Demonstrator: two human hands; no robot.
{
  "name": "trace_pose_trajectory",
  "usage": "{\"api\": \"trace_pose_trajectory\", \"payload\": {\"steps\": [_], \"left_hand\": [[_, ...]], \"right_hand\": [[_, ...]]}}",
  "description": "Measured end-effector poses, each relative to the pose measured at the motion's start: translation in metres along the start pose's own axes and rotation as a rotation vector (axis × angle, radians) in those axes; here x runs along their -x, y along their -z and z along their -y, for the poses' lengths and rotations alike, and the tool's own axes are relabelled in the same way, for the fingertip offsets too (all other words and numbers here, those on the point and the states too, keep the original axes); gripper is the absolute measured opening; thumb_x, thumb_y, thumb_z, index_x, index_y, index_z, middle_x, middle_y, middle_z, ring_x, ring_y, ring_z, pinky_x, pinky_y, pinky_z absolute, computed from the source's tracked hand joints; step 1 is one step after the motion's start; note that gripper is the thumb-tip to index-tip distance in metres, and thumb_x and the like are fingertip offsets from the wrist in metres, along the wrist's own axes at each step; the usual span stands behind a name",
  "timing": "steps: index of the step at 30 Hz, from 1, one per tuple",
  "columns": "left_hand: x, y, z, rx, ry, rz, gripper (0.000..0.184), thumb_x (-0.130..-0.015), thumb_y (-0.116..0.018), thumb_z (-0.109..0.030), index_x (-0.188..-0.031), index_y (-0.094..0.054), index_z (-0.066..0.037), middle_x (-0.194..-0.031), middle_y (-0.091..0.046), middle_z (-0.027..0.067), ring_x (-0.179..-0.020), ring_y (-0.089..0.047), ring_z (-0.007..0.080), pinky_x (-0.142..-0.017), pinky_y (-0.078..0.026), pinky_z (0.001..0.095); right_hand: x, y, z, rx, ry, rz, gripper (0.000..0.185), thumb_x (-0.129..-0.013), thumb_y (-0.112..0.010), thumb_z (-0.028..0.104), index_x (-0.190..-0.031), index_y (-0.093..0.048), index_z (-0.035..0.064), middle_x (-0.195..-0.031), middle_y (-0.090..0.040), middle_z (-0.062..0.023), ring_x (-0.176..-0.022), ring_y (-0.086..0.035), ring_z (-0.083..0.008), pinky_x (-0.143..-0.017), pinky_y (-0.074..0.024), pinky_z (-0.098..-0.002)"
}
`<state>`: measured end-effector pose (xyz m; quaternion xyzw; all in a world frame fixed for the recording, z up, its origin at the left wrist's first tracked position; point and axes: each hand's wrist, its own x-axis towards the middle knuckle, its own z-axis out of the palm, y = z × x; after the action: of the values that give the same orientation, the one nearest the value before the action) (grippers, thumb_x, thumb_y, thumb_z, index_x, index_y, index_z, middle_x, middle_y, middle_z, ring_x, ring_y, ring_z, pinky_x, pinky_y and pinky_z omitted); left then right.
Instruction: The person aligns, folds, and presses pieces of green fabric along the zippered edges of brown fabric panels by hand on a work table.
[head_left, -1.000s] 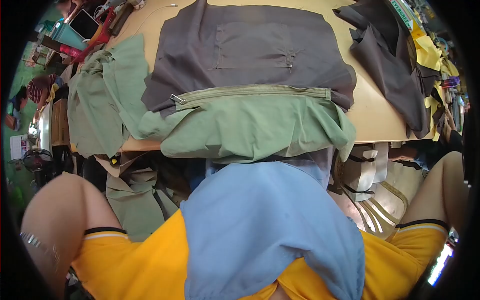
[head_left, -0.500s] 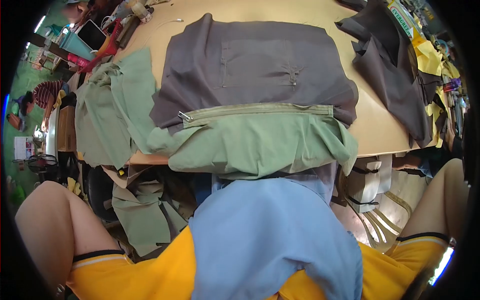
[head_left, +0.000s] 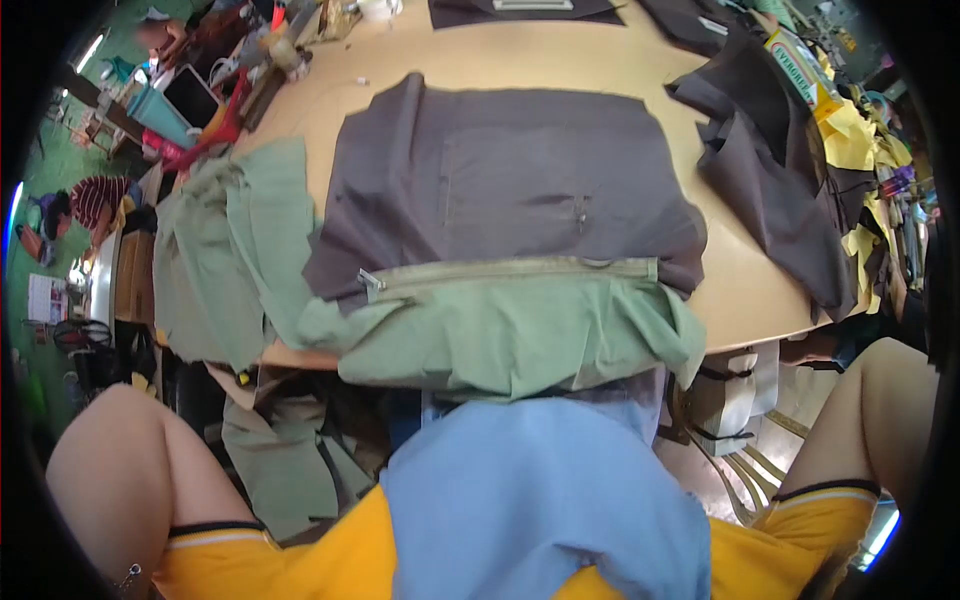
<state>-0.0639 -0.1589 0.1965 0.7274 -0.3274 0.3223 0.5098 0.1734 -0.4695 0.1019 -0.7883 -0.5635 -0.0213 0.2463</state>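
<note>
Neither of my hands is in view; only my bent left arm [head_left: 110, 460] and right arm [head_left: 890, 410] show at the sides, below yellow sleeves. In front of me on the table [head_left: 745, 300] lies a dark grey-brown fabric piece [head_left: 390, 180] with a stitched rectangular patch. A small tuft sits on the patch's right side. Along the fabric's near edge runs a zipper [head_left: 510, 270], its metal pull at the left end. Light green fabric [head_left: 520, 335] hangs bunched from it over the table edge. More green fabric [head_left: 235, 240] is heaped on the left.
Dark fabric [head_left: 765, 180] and a yellow-green box [head_left: 800, 80] lie at the right. A teal bin [head_left: 160, 115] and red basket [head_left: 235, 100] stand far left. A person in a striped shirt [head_left: 95, 200] is beyond. Green cloth [head_left: 280, 460] hangs below the table.
The view has tilted up, so the table and fabrics sit lower and more of the far side shows. The tuft on the patch looks smaller. My hands stay out of sight.
</note>
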Motion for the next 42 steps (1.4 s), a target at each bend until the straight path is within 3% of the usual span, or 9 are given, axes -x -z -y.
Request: {"api": "trace_pose_trajectory", "payload": {"steps": [29, 35, 39, 42], "left_hand": [[0.018, 0.013, 0.002, 0.005, 0.022, -0.03, 0.028, -0.091, -0.065, -0.011, -0.117, -0.068, 0.001, -0.115, -0.068, 0.013, -0.11, -0.063, 0.0264, -0.095, -0.049, 0.0393], [0.029, 0.028, 0.0, -0.001, 0.065, -0.225, 0.029, -0.09, -0.066, -0.009, -0.118, -0.068, 0.001, -0.114, -0.069, 0.0128, -0.111, -0.063, 0.0271, -0.095, -0.049, 0.04], [0.083, 0.032, 0.036, -0.146, 0.384, -0.493, 0.029, -0.09, -0.066, -0.007, -0.118, -0.067, 0.001, -0.114, -0.069, 0.0127, -0.112, -0.063, 0.0276, -0.096, -0.049, 0.0405], [0.141, 0.003, 0.083, -0.434, 0.743, -0.13, 0.03, -0.089, -0.066, -0.006, -0.118, -0.067, 0.001, -0.113, -0.069, 0.0127, -0.112, -0.063, 0.028, -0.096, -0.049, 0.0408]], "right_hand": [[-0.009, 0.005, -0.01, 0.067, -0.044, 0.031, 0.038, -0.093, -0.072, 0.022, -0.125, -0.065, 0.0028, -0.118, -0.066, -0.0159, -0.106, -0.065, -0.0305, -0.093, -0.0513, -0.0398], [-0.01, 0.006, -0.009, 0.054, -0.049, -0.007, 0.039, -0.093, -0.072, 0.022, -0.126, -0.064, 0.0025, -0.118, -0.066, -0.0162, -0.105, -0.065, -0.0308, -0.093, -0.0512, -0.0401], [-0.005, 0.002, 0.0, -0.033, -0.042, -0.186, 0.04, -0.093, -0.072, 0.022, -0.126, -0.064, 0.0024, -0.118, -0.066, -0.0165, -0.105, -0.065, -0.0309, -0.093, -0.0511, -0.0402], [-0.007, -0.042, 0.029, -0.317, -0.004, -0.371, 0.04, -0.093, -0.071, 0.022, -0.127, -0.064, 0.0023, -0.118, -0.066, -0.0166, -0.105, -0.065, -0.0311, -0.093, -0.0511, -0.0403]]}}
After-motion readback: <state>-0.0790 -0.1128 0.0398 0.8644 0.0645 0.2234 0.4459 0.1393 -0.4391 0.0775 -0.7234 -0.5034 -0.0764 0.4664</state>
